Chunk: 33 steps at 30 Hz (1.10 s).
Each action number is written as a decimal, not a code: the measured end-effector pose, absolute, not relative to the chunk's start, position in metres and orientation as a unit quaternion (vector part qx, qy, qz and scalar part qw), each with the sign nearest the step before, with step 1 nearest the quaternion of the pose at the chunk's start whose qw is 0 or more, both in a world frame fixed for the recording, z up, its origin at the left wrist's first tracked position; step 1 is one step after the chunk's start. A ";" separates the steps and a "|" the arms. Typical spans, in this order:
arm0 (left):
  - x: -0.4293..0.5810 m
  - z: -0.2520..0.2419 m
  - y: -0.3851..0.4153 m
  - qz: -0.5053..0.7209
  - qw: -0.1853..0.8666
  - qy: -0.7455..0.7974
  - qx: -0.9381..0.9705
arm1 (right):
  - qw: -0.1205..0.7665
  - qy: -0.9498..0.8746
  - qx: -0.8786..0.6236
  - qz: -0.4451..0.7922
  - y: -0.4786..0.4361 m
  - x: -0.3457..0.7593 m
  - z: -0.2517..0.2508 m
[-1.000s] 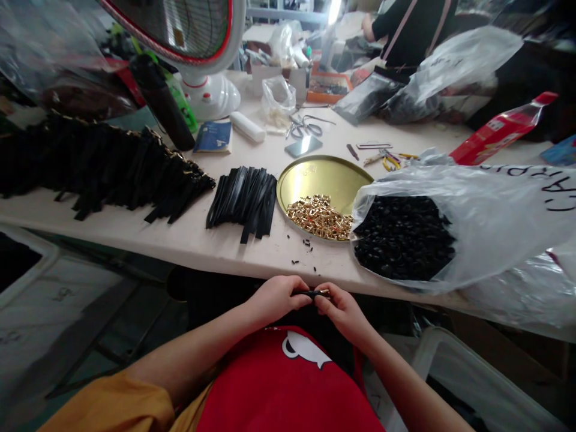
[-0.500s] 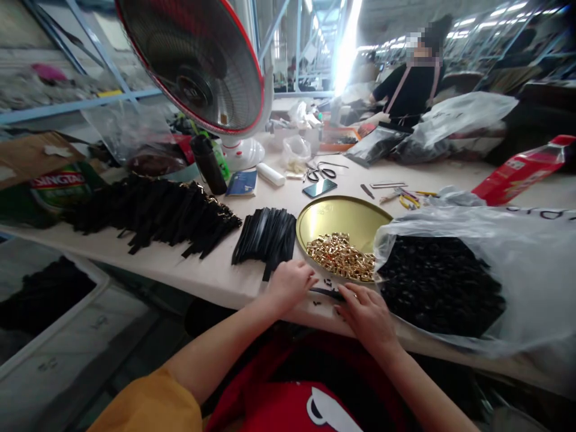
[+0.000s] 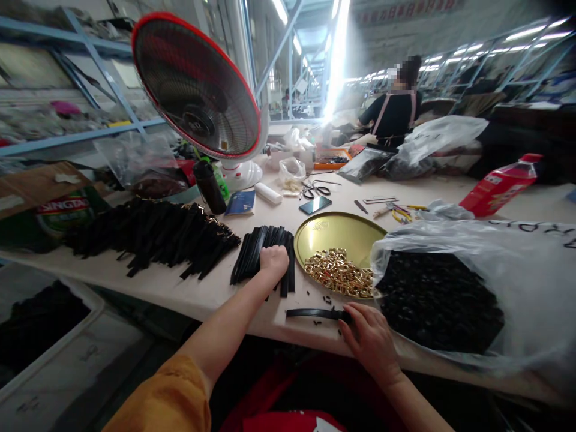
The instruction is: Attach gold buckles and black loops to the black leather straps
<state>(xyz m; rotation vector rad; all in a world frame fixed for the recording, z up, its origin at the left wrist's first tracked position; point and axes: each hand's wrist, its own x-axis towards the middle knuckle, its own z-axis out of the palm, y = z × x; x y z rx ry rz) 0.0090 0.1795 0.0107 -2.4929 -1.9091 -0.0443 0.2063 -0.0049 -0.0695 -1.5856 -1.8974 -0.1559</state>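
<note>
On the table's near edge lies a single black strap (image 3: 310,313), its right end under the fingers of my right hand (image 3: 371,339), which pinch it. My left hand (image 3: 274,261) is closed on top of a stack of flat black straps (image 3: 252,255); what its fingers grip is hidden. Just right of that stack, a round gold tray (image 3: 342,227) holds a heap of small gold metal pieces (image 3: 339,273). Beside my right hand, a clear plastic bag (image 3: 531,288) lies open, full of small black pieces (image 3: 441,300). Tiny black bits (image 3: 327,300) are scattered near the single strap.
Black straps with gold ends (image 3: 157,234) are heaped at left. Behind stand a red-rimmed fan (image 3: 198,90), a dark bottle (image 3: 209,187), a phone (image 3: 315,205), scissors (image 3: 315,189), pliers (image 3: 399,215) and a red bottle (image 3: 501,186). A person (image 3: 391,114) is farther back.
My left hand has moved left and away from me, from near the single strap onto the strap stack. My right hand stays at the strap's end. The camera view has tilted up.
</note>
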 end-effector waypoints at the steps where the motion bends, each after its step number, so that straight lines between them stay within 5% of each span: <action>1: 0.008 0.010 0.179 -0.015 -0.001 -0.609 -0.793 | 0.324 -0.723 -0.608 -0.055 -0.005 0.206 -0.068; 12: 0.022 0.026 0.178 -0.016 -0.067 -0.637 -0.768 | 0.322 -0.715 -0.620 -0.035 -0.007 0.201 -0.061; 17: 0.015 0.063 0.152 -0.078 -0.076 -0.588 -0.801 | 0.430 -0.667 -0.607 0.026 -0.009 0.201 -0.054; 21: 0.013 0.080 0.092 -0.140 -0.102 -0.427 -0.887 | 0.535 -0.522 -0.608 0.269 -0.014 0.189 -0.026; 25: 0.011 0.063 0.035 -0.114 -0.142 -0.195 -0.964 | 0.531 -0.366 -0.490 0.586 -0.020 0.179 -0.001; 28: 0.012 0.042 0.019 -0.142 -0.248 -0.206 -0.936 | 0.537 -0.298 -0.480 0.627 -0.026 0.180 0.002; 33: 0.028 0.018 0.025 -0.199 -0.606 -0.405 -0.655 | 0.512 -0.278 -0.513 0.631 -0.032 0.172 -0.007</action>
